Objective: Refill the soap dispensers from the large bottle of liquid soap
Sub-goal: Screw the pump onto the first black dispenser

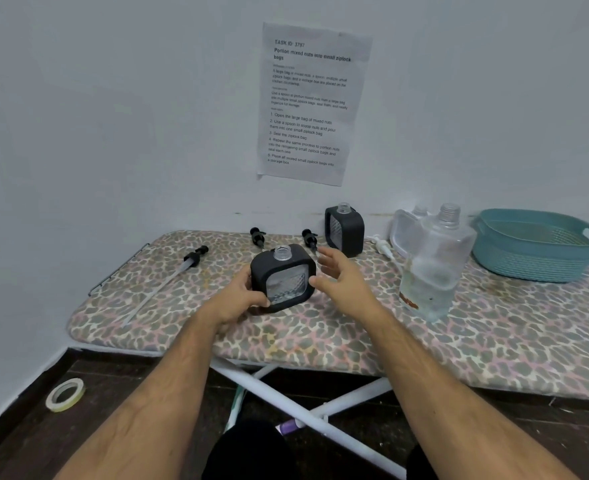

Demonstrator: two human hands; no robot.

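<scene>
A black square soap dispenser [283,277] with an open neck stands mid-board, tilted slightly. My left hand [240,297] grips its left lower corner. My right hand [338,277] hovers at its right side with fingers spread, the thumb close to the dispenser's edge. A second black dispenser [345,230], uncapped, stands at the back by the wall. The large clear soap bottle [433,268], cap off and partly filled, stands to the right. Three black pump heads lie behind: one long-tubed [191,258], two short [258,236] [310,239].
The leopard-print ironing board [320,337] carries everything. A teal basket [535,249] sits at the far right, a clear container [405,230] and a white pump [382,244] behind the big bottle. A tape roll [65,394] lies on the dark floor. A paper sheet [312,102] hangs on the wall.
</scene>
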